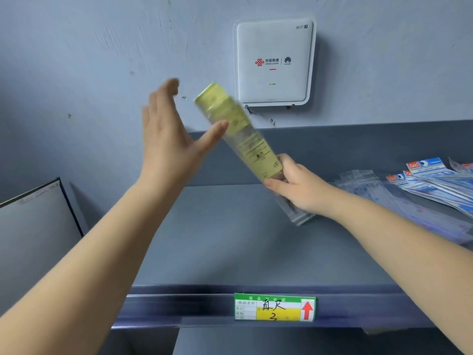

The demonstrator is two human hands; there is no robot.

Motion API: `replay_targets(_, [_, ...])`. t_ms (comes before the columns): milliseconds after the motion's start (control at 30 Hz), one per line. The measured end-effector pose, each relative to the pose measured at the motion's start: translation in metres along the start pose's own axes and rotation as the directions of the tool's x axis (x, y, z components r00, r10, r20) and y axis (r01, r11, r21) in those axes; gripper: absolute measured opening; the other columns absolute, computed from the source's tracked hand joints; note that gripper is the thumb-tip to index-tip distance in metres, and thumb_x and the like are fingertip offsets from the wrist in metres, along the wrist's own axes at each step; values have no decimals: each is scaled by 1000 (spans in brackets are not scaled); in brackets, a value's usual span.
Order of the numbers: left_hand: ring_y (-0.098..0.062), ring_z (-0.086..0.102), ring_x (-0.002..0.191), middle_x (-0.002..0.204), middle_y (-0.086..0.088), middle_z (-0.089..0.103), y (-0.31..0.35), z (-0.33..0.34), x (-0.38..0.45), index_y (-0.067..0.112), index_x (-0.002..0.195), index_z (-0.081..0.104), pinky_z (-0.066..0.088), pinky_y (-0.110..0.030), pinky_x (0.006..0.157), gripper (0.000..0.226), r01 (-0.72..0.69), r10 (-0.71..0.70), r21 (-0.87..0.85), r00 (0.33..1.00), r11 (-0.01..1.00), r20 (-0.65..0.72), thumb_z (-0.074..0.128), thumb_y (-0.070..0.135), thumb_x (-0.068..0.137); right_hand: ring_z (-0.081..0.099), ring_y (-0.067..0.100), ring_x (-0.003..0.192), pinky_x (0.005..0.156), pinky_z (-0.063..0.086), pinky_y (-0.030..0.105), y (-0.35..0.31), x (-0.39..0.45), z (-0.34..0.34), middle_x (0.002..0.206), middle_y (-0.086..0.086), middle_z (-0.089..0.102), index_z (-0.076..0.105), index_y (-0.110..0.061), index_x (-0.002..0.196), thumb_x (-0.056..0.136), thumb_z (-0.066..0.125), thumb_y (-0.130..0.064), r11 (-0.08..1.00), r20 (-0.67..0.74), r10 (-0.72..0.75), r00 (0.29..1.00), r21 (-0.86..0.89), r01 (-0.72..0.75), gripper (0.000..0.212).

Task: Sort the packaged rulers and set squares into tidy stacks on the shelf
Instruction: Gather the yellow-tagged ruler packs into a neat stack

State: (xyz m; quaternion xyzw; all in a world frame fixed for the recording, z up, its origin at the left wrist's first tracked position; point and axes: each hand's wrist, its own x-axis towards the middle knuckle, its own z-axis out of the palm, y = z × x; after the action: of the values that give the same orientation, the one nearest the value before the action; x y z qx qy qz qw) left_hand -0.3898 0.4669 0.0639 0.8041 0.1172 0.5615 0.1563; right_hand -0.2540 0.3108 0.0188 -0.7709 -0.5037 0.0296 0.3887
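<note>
Above shelf (230, 239), rulers (245, 139) in right hand (299, 185)

Rulers (240, 134): you hold a clear pack with a yellow-green printed card.
Packs (432, 180): clear sleeves, blue-and-white headers with red corner marks.
Shelf (230, 239): plain grey-blue.
Label (275, 307): green border, white and yellow fields, black handwriting, red arrow.
Wall (89, 47): pale blue-grey, scuffed.
Router (273, 61): white, red logo, green light.
</note>
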Motion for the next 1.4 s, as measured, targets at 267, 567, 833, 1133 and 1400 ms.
replay_targets(267, [10,51,83,92,17,51,26,52,-26,18,115,39,40,-5,71,21,305,-109,-352,871,885,479,48,23,97,45,10,119,104,38,30,-6,10,33,125,1,48,29,-13,130,96,45,-25,971,-33,-50,998,234,56,39])
replay_targets(567, [-2,53,93,111,3,54,20,51,-30,17,120,39,43,-7,71,23,548,-216,-417,756,725,618,39,28,100,52,19,112,91,41,30,-20,8,30,122,8,52,26,-9,132,99,38,-24,987,-12,38,999,155,-35,38])
replay_targets(833, [0,52,106,126,10,52,-7,40,-49,30,133,36,42,-13,89,32,552,-120,-331,628,765,769,34,22,102,51,23,110,92,43,34,-16,1,42,131,9,48,22,-14,138,100,35,-21,990,80,105,991,-105,-96,40])
replay_targets(1133, [-32,67,82,83,-10,69,-25,31,-41,18,94,68,58,-41,75,19,382,-234,-213,831,899,505,50,23,97,53,22,104,80,42,28,-33,15,61,120,7,55,42,-7,125,100,36,-24,992,4,124,992,2,-124,31])
replay_targets(1400, [-14,34,50,56,-3,39,-54,52,-59,9,61,42,24,-25,46,45,347,-461,305,614,887,641,37,29,101,37,31,124,98,32,34,-24,25,94,130,19,42,53,-5,121,102,14,-37,847,152,392,907,-444,-292,54])
